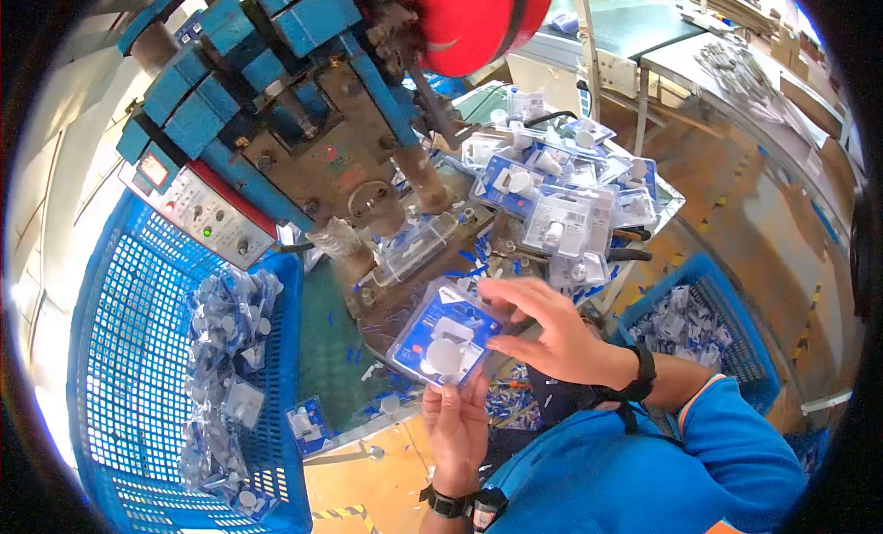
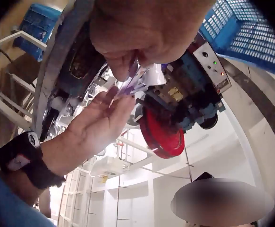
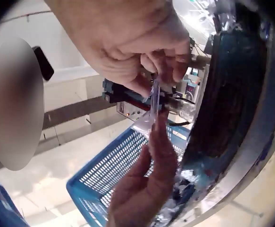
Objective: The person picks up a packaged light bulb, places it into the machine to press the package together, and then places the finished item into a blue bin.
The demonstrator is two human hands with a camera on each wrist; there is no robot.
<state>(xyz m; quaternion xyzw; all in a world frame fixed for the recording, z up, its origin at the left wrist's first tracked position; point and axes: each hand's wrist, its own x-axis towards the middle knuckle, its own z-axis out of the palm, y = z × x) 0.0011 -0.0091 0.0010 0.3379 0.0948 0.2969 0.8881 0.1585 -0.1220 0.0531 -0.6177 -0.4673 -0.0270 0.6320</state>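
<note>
Left hand (image 1: 457, 430) and right hand (image 1: 556, 336), fingers pinching, share one blister pack (image 1: 442, 335)
One press (image 1: 345, 157) stands just beyond, heaped packs (image 1: 563, 198) beside it; one large blue basket (image 1: 115, 387) at left

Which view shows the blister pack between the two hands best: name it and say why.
The head view: it shows the blister pack from the front, its blue card and round white piece in plain sight. Both wrist views catch the pack only nearly edge-on, partly covered.
</note>
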